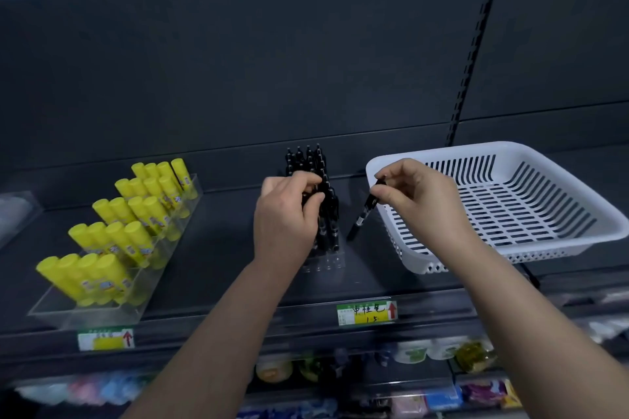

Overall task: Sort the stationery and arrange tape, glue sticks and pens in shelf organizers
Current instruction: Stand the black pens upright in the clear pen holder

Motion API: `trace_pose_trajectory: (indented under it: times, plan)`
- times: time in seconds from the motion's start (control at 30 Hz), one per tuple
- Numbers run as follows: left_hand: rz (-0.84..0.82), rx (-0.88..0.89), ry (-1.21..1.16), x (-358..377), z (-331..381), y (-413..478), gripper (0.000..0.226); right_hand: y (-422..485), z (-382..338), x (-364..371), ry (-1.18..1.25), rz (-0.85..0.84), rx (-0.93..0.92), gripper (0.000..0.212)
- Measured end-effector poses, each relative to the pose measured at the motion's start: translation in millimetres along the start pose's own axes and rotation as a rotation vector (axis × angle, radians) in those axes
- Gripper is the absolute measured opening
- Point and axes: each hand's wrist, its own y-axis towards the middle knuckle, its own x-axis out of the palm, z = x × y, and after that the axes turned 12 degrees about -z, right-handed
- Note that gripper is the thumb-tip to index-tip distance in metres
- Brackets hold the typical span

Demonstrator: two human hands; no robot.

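Yellow tag (367,313) 中性笔 1.5, left hand (286,214) gripping pens (308,160), right hand (415,190) pinching pen (363,214)

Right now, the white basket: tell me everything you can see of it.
The basket is white plastic, rectangular, with rounded corners and a rolled rim. Its base and walls are slotted, and a band of small holes runs along the foot of the walls. What shows of the inside holds nothing. It sits on the dark shelf, at the right, turned at an angle. The right hand, pinching a black pen, covers its near left corner; contact cannot be told.
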Motion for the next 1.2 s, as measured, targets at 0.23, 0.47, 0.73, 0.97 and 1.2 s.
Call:
trace_pose_trajectory:
  times: [0.23,0.47,0.73,0.97,1.2]
  plan:
    - [-0.028,-0.004,0.132,9.0,-9.9,-12.2,0.021,-1.4,0.6,14.2,0.001,-0.006,-0.011,0.013]
    - [-0.026,-0.010,0.125,8.4,-11.6,-15.9,0.037,5.9,-2.4,29.6,-0.138,-0.058,-0.059,0.017]
    - [-0.015,-0.078,0.103,-3.3,-18.9,-18.8,0.031,13.1,-3.7,56.6,-0.407,-0.194,-0.064,0.040]
    - [0.003,-0.028,0.022,-10.4,-16.5,-21.2,0.026,11.2,-6.5,52.5,-0.493,-0.223,-0.070,0.050]
    - [0.007,0.153,-0.053,-2.9,21.1,-8.4,0.027,-19.8,14.9,13.1,-0.648,-0.047,0.035,0.017]
